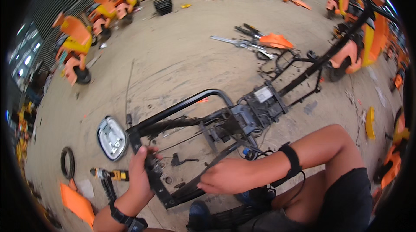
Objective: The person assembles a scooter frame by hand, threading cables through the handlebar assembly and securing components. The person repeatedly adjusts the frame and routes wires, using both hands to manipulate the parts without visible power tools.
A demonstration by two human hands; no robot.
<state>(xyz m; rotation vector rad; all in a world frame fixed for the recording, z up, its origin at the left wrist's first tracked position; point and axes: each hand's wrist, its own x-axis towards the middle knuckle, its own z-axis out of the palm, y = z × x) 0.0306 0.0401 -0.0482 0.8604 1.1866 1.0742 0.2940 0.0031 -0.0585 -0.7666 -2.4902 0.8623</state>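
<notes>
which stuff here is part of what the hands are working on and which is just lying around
In hand:
- black frame, gripped by left hand, touched by right hand
- cables along it

Lying about:
- headlight
- rubber ring
- yellow-handled tool
- orange panel
- brake lever
- orange scooters behind

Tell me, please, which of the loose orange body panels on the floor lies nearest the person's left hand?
The flat orange panel at the lower left, just beside the left hand and forearm. The other loose orange panels lie far off, up by the long tools and beyond.
</notes>
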